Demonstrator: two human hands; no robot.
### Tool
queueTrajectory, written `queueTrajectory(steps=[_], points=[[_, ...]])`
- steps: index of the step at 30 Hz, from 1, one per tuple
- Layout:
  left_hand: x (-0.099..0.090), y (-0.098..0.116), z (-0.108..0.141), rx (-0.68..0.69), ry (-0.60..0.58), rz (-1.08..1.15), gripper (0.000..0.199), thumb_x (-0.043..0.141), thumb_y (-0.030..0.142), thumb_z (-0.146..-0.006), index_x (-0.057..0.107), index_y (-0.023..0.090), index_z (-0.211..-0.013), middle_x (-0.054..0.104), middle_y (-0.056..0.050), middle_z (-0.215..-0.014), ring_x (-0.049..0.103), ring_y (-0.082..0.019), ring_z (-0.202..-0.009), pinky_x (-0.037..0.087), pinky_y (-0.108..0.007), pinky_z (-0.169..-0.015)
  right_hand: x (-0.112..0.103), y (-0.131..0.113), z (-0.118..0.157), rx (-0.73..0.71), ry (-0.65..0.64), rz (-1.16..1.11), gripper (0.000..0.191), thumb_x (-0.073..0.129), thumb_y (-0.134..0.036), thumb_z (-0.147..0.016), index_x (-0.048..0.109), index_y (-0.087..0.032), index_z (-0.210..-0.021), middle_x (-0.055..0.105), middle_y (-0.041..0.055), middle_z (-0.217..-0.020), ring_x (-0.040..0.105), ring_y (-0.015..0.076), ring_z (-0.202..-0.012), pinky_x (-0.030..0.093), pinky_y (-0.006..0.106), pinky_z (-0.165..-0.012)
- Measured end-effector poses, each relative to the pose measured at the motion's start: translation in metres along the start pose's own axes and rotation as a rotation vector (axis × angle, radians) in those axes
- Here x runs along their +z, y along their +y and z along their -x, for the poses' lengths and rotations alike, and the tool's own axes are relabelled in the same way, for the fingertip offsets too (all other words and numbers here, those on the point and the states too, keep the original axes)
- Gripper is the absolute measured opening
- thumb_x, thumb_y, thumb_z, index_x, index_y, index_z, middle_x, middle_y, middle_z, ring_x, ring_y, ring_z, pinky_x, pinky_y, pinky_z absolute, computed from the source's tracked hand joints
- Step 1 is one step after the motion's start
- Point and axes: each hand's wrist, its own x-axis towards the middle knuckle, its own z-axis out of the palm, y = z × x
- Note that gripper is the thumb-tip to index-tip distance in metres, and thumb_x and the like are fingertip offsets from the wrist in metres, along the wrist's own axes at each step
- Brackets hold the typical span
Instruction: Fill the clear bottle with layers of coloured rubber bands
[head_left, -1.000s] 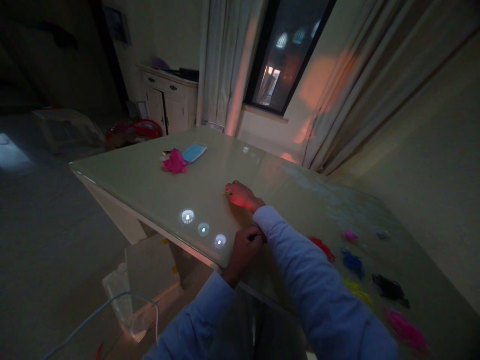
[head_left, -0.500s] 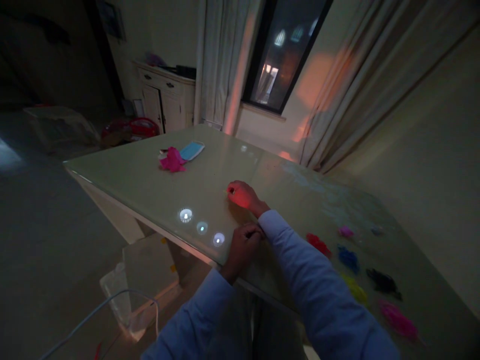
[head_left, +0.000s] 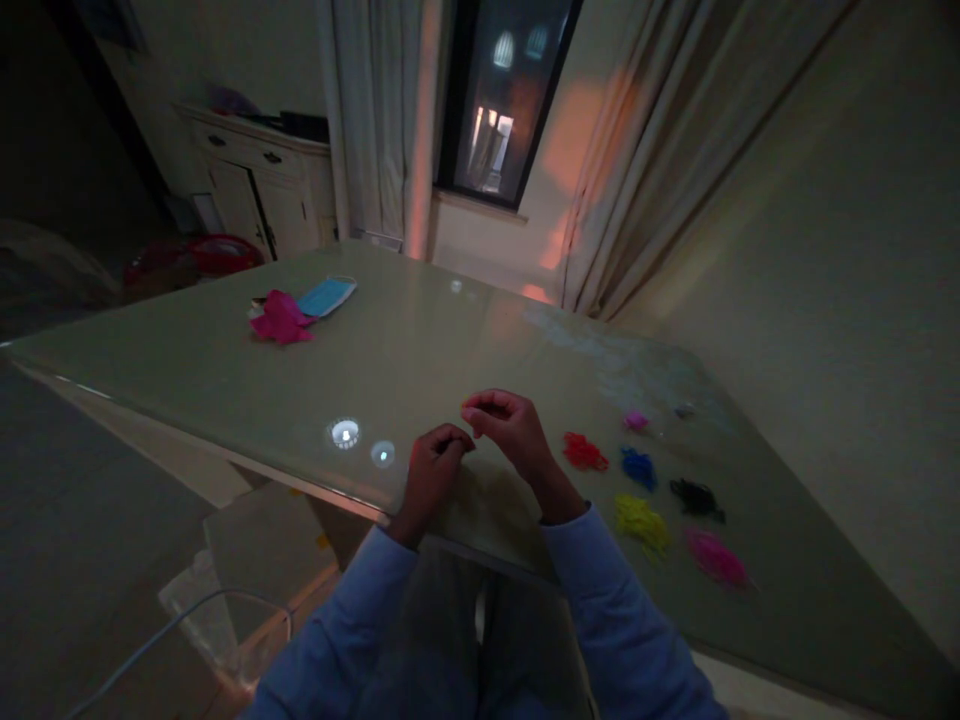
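My left hand [head_left: 435, 470] is closed near the table's front edge, thumb and fingers pressed together; whatever they hold is hidden. Just right of it and slightly higher, my right hand [head_left: 517, 430] pinches with its thumb and forefinger. A tiny orange-yellow speck shows at those fingertips, too small to name. The hands are close together over the glossy table [head_left: 405, 350]. Closest to my right hand lies a small heap of red bands [head_left: 584, 452], and beyond it are heaps of blue bands [head_left: 638, 468] and yellow bands [head_left: 641, 524].
Farther right lie a black heap of bands [head_left: 697, 498], a bright pink bundle [head_left: 716, 557] and a small pink piece [head_left: 635, 420]. Crumpled pink material [head_left: 281, 318] touches a blue face mask [head_left: 328, 297] at the far left. A cable [head_left: 187, 610] loops below the table edge.
My right hand has drawn back from farther over the table and turned, its fingers now pinching beside the left hand. My forearms no longer overlap. The view has shifted right.
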Motion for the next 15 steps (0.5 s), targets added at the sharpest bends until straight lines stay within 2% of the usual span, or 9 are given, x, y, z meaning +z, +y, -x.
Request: queueTrajectory(steps=[3, 7, 11, 15], points=[[-0.002, 0.002, 0.002, -0.026, 0.013, -0.035, 0.017, 0.052, 0.030, -0.073, 0.065, 0.020, -0.067, 0.058, 0.002, -0.061, 0.051, -0.014, -0.059, 0.041, -0.025, -0.058, -0.012, -0.006, 0.030, 0.047, 0.095, -0.094, 0.017, 0.082, -0.034, -0.066, 0.076, -0.020, -0.075, 0.064, -0.0036, -0.057, 0.052, 0.0101, -0.050, 0.045, 0.025, -0.052], [-0.004, 0.004, 0.001, -0.063, 0.027, -0.057, 0.017, 0.055, 0.031, -0.069, 0.066, 0.019, -0.067, 0.051, 0.003, -0.055, 0.046, -0.013, -0.054, 0.037, -0.024, -0.052, -0.027, -0.005, 0.064, 0.110, 0.256, -0.223, 0.020, 0.086, -0.034, -0.063, 0.077, -0.020, -0.075, 0.065, -0.0024, -0.059, 0.051, 0.0086, -0.050, 0.041, 0.022, -0.048], [-0.004, 0.006, 0.002, -0.107, 0.062, -0.031, 0.015, 0.057, 0.031, -0.066, 0.067, 0.019, -0.066, 0.047, 0.004, -0.051, 0.043, -0.012, -0.051, 0.034, -0.022, -0.047, -0.042, 0.001, 0.091, 0.176, 0.417, -0.341, 0.022, 0.088, -0.031, -0.058, 0.076, -0.020, -0.072, 0.067, -0.0015, -0.061, 0.049, 0.0071, -0.048, 0.036, 0.021, -0.044], [-0.005, 0.005, 0.002, -0.107, 0.070, -0.009, 0.014, 0.058, 0.031, -0.065, 0.066, 0.019, -0.065, 0.049, 0.004, -0.053, 0.044, -0.012, -0.051, 0.034, -0.022, -0.046, -0.054, 0.004, 0.111, 0.181, 0.515, -0.399, 0.023, 0.087, -0.032, -0.058, 0.074, -0.019, -0.072, 0.064, -0.0024, -0.061, 0.046, 0.0054, -0.046, 0.033, 0.019, -0.043]])
